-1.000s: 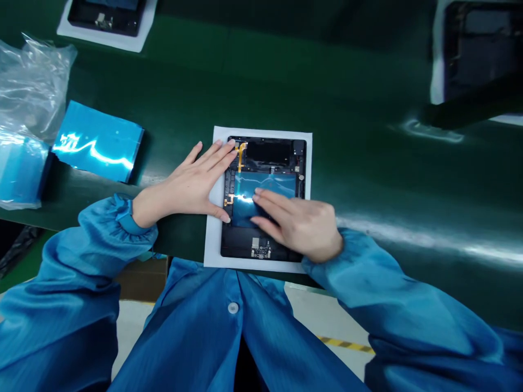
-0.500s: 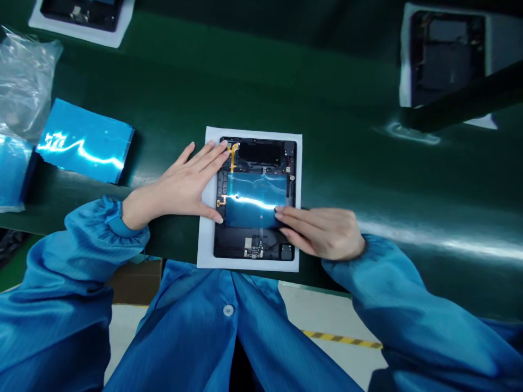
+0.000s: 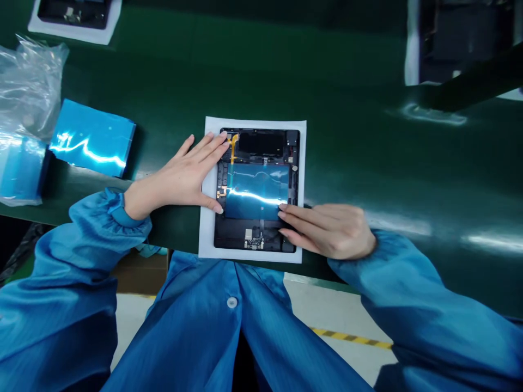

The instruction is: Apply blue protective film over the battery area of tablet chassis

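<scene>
An opened tablet (image 3: 237, 231) lies on a white sheet (image 3: 206, 239) in front of me, its inner parts facing up. A shiny blue film (image 3: 255, 182) covers the middle of it. My left hand (image 3: 183, 177) is spread open, fingertips on the tablet's upper left corner and thumb on its left edge. At the film's lower right corner, the stretched fingertips of my right hand (image 3: 330, 228) touch the surface. The right thumb sits apart, lower down over the tablet, and nothing shows in its grasp. An orange ribbon cable (image 3: 233, 148) runs near the left fingertips.
To the left lies a stack of blue film sheets (image 3: 93, 136), beside a clear plastic bag (image 3: 30, 92) with more blue sheets. Other opened tablets rest at the far left (image 3: 93, 15) and far right (image 3: 466, 43). A dark bar (image 3: 482, 79) crosses the right side.
The view has shifted slightly, so the tablet appears a little higher. My right fingertips have moved slightly right, towards the film's edge. The left hand keeps its place on the tablet.
</scene>
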A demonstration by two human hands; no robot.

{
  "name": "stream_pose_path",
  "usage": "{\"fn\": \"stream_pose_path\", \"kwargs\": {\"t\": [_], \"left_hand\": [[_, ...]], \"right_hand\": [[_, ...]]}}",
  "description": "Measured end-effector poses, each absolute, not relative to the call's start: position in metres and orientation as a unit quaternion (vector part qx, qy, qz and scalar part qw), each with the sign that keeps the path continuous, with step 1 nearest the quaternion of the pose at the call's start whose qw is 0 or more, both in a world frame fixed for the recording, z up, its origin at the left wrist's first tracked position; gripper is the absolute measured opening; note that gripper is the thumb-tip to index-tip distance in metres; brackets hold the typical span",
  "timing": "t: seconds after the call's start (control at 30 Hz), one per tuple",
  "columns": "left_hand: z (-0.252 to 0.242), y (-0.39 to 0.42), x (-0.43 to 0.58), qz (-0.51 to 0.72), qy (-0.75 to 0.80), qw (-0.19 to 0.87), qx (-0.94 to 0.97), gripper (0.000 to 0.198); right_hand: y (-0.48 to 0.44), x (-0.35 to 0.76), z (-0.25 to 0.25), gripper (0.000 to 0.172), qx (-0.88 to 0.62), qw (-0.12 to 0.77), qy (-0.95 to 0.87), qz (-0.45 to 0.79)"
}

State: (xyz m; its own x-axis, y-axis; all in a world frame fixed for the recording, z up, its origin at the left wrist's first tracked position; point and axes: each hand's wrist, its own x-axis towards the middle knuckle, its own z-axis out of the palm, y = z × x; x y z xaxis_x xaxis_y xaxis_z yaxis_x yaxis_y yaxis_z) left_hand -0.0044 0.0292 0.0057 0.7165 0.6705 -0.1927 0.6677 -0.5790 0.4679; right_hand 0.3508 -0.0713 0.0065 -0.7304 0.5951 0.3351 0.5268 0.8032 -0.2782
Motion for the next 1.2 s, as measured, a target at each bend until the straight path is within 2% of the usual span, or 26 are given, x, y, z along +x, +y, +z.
{"fn": "stream_pose_path", "kwargs": {"t": [0.1,0.17,0.23,0.33,0.47,0.7,0.93,1.2], "left_hand": [[0.03,0.038,0.002,0.018,0.391,0.283,0.876,0.123],[0.047,0.05,0.015,0.061,0.413,0.279,0.865,0.102],[0.054,0.065,0.032,0.103,0.437,0.259,0.855,0.078],[0.045,0.088,0.061,0.102,0.458,0.234,0.851,0.058],[0.023,0.105,0.084,0.066,0.479,0.196,0.853,0.051],[0.025,0.106,0.085,0.045,0.445,0.219,0.867,0.019],[0.022,0.108,0.083,0.049,0.439,0.216,0.871,0.02],[0.018,0.11,0.084,0.075,0.434,0.275,0.854,0.048]], "right_hand": [[-0.057,0.348,0.01,0.034,-0.324,0.253,-0.908,0.083],[-0.045,0.345,0.013,0.048,-0.385,0.247,-0.887,0.064],[-0.035,0.342,0.012,0.053,-0.45,0.242,-0.858,0.048],[-0.027,0.338,0.002,0.045,-0.51,0.257,-0.819,0.056],[-0.029,0.337,-0.011,0.03,-0.542,0.265,-0.795,0.068],[-0.033,0.335,0.002,0.024,-0.548,0.231,-0.797,0.11],[-0.034,0.337,0.006,0.021,-0.558,0.219,-0.787,0.147],[-0.033,0.336,0.007,0.027,-0.566,0.216,-0.78,0.158]]}}
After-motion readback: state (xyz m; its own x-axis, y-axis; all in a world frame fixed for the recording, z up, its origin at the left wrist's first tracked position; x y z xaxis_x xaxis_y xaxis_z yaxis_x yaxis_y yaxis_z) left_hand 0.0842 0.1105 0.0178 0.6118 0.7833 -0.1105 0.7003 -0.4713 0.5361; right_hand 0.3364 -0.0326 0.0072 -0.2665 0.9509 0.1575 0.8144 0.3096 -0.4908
